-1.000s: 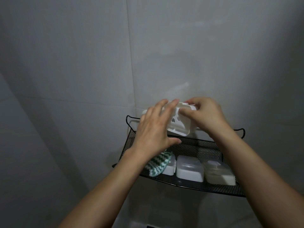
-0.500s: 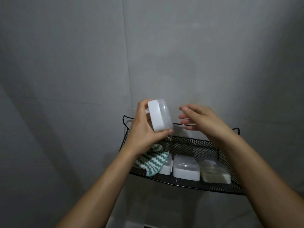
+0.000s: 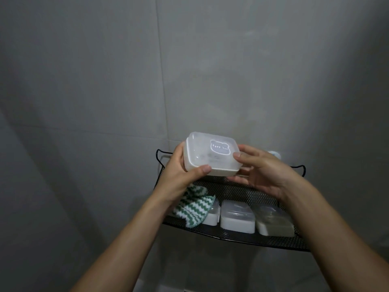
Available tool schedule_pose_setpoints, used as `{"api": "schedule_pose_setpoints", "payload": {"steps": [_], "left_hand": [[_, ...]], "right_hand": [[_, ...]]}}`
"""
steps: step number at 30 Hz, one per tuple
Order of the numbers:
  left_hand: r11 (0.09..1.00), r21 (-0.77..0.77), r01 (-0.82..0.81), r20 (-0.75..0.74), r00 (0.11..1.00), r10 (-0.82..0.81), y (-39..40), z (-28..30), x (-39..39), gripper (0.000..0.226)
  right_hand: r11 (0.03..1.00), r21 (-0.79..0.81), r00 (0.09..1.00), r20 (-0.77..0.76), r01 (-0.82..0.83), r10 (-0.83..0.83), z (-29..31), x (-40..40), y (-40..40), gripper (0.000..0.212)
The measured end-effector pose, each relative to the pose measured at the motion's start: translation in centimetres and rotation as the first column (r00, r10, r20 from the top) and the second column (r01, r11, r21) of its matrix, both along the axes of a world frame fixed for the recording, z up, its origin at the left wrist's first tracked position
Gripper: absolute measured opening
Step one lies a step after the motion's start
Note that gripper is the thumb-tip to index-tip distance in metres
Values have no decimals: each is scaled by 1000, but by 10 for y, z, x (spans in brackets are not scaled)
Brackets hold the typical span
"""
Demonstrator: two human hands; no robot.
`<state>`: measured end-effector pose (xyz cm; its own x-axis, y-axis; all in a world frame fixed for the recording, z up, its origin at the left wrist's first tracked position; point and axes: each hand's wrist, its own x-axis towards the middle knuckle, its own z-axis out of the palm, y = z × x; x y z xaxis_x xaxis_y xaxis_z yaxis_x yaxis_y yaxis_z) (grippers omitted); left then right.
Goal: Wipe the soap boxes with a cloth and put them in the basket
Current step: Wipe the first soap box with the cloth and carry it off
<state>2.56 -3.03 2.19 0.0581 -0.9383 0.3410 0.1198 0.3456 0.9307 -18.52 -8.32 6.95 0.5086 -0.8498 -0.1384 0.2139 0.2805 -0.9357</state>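
Above the black mesh basket, our left hand curls round the left end of a closed white soap box, thumb on its near edge. Below, a green-striped cloth lies in the basket beside three more soap boxes. Our right hand pinches the box's right end.

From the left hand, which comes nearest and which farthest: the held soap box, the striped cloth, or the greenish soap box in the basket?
1. Held soap box: gripped by the left hand.
2. Striped cloth: just below the wrist, basket's left end.
3. Greenish soap box: basket's right end.
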Motion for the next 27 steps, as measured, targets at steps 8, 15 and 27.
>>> {"api": "schedule_pose_setpoints", "payload": {"steps": [8, 15, 27], "left_hand": [[984, -48, -170, 444, 879, 173, 10, 21, 16, 78], [996, 83, -35, 214, 977, 17, 7, 25, 21, 52], [891, 305, -336, 166, 940, 298, -17, 45, 15, 46]], "right_hand": [[978, -210, 998, -61, -8, -5, -3, -14, -4, 63], [927, -375, 990, -125, 20, -72, -13, -13, 0, 76], [973, -211, 996, -26, -88, 85, -18, -12, 2, 81]]}}
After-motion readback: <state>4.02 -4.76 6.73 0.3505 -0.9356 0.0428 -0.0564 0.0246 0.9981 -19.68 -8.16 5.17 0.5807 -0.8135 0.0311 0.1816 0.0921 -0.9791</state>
